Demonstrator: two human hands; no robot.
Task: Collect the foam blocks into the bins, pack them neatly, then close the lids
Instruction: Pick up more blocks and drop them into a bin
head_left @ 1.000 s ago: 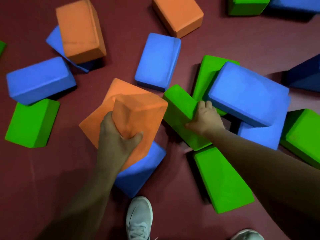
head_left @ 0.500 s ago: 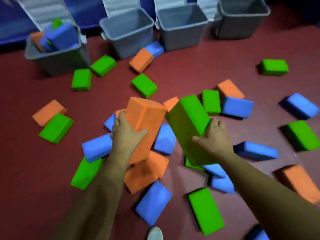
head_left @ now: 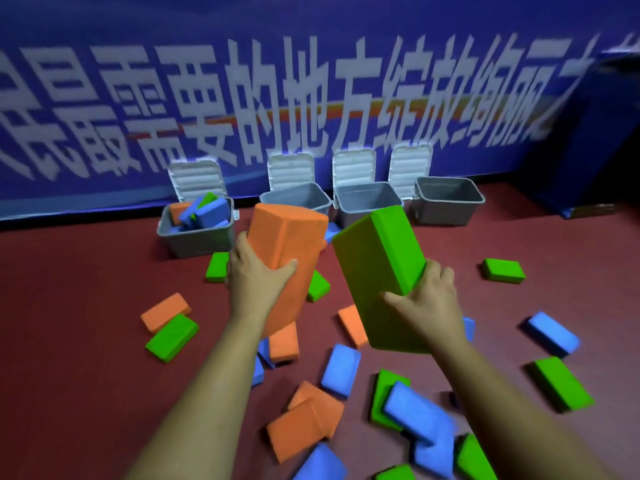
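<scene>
Partly hidden bins [head_left: 195, 237] behind blocks [head_left: 379, 271]

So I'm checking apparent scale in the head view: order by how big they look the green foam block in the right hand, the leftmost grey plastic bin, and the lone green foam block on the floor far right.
1. Held green foam block, enlarged by nearness.
2. Leftmost grey plastic bin.
3. Floor green foam block.
</scene>
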